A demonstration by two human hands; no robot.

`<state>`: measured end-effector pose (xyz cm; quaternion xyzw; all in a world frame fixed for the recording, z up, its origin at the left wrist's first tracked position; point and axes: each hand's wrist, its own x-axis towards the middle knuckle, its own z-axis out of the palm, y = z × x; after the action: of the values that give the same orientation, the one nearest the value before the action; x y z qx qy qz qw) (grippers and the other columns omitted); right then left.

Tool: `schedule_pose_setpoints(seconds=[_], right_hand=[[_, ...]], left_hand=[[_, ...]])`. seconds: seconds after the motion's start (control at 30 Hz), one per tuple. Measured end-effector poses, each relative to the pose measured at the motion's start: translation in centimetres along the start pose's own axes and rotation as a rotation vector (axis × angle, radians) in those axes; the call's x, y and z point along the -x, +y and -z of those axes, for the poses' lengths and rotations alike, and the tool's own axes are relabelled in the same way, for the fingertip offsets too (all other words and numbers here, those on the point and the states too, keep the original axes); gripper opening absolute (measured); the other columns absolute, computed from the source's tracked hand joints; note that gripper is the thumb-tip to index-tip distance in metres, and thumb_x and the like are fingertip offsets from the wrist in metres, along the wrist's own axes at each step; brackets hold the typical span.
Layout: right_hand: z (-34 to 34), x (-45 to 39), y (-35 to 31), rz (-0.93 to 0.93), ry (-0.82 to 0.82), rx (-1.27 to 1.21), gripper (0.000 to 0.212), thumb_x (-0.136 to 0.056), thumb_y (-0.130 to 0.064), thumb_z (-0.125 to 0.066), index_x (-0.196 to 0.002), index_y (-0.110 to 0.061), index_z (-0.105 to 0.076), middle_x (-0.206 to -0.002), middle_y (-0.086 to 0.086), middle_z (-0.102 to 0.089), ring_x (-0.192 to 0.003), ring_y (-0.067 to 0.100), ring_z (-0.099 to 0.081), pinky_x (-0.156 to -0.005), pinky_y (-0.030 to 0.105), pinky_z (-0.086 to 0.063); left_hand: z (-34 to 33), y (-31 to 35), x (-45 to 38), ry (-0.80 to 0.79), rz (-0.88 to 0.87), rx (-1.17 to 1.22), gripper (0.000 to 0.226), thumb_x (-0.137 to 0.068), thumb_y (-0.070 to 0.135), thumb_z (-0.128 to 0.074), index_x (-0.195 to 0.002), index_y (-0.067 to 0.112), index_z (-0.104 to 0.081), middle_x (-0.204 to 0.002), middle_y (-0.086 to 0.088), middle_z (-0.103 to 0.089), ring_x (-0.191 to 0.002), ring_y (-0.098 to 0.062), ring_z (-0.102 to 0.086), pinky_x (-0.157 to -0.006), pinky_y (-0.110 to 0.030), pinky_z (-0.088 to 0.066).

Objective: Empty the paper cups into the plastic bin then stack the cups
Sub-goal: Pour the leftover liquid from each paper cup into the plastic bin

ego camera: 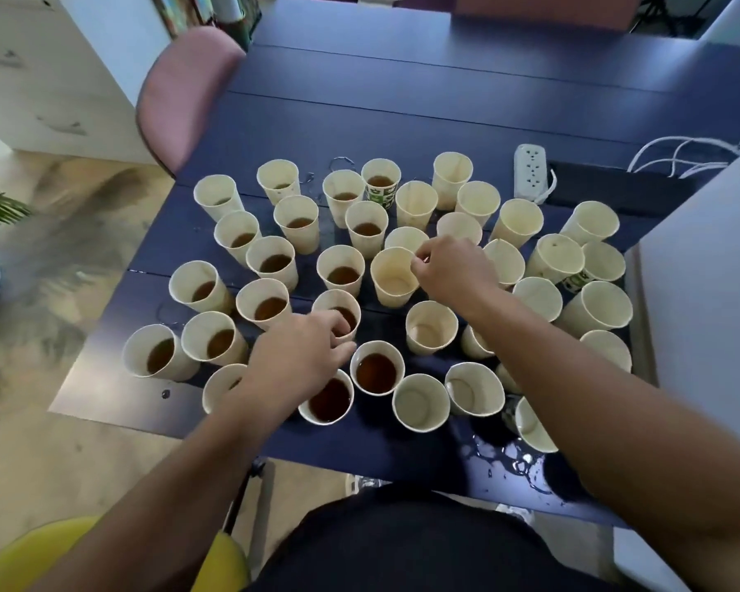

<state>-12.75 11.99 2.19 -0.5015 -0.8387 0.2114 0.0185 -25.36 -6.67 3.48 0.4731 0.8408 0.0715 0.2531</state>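
Two cups (380, 181) (573, 280) bear green printed patterns, writing unreadable.

My paper cups (396, 277) look matt; beneath them the dark blue table (402, 100) is smooth, faintly glossy.

You have cream paper cups (396, 277) standing upright, crowded on the table — left ones hold brown liquid (376, 373) (right ones empty).
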Motion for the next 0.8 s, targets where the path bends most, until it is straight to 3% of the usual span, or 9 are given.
schedule_pose_setpoints(seconds=[0.17,0.33,0.43,0.6,0.8], right_hand=[[-1.8,-0.8,-0.5,-0.029,-0.055,0.134,0.024,-0.094,-0.033,-0.054,-0.091,-0.019,-0.073,-0.083,0.003,-0.068,-0.076,0.027,-0.064,-0.069,0.038,-0.058],[-2.9,-1.3,-0.5,-0.01,-0.081,0.264,0.02,-0.092,-0.032,-0.055,-0.088,-0.02,-0.071,-0.074,0.004,-0.067,-0.069,0.026,-0.066,-0.069,0.037,-0.058],[-1.6,-0.7,-0.8,-0.006,-0.067,0.169,0.024,-0.092,-0.038,-0.06,-0.091,-0.016,-0.07,-0.083,0.007,-0.068,-0.072,0.027,-0.066,-0.071,0.04,-0.059],[1.5,1.3,-0.6,0.028,0.091,-0.01,0.033,-0.096,-0.043,-0.057,-0.12,-0.026,-0.071,-0.105,0.0,-0.074,-0.094,0.023,-0.068,-0.077,0.039,-0.058],[2.3,4.1,0.7,0.045,0.047,-0.201,0.022,-0.095,-0.036,-0.061,-0.111,-0.029,-0.073,-0.098,-0.006,-0.075,-0.087,0.013,-0.066,-0.078,0.038,-0.058]], left_hand=[[-1.8,0.2,-1.5,-0.072,-0.08,-0.258,0.032,-0.098,0.05,-0.053,-0.122,0.029,-0.059,-0.112,0.002,-0.069,-0.103,-0.025,-0.064,-0.078,-0.038,-0.053],[-2.7,1.0,-2.3,-0.075,-0.132,-0.358,0.023,-0.101,0.04,-0.051,-0.102,0.019,-0.06,-0.102,-0.005,-0.065,-0.094,-0.03,-0.064,-0.067,-0.037,-0.04],[-3.4,1.2,-2.9,-0.079,-0.125,-0.36,0.018,-0.102,0.033,-0.05,-0.095,0.018,-0.059,-0.099,-0.005,-0.065,-0.089,-0.03,-0.062,-0.066,-0.037,-0.04],[-4.3,1.3,-3.1,-0.063,-0.114,-0.35,0.012,-0.101,0.024,-0.05,-0.097,0.018,-0.059,-0.1,-0.005,-0.064,-0.089,-0.03,-0.064,-0.066,-0.038,-0.04],[-4.1,1.1,-3.3,-0.044,-0.088,-0.277,0.015,-0.098,0.026,-0.052,-0.1,0.017,-0.065,-0.095,-0.004,-0.065,-0.08,-0.027,-0.057,-0.065,-0.037,-0.042]])
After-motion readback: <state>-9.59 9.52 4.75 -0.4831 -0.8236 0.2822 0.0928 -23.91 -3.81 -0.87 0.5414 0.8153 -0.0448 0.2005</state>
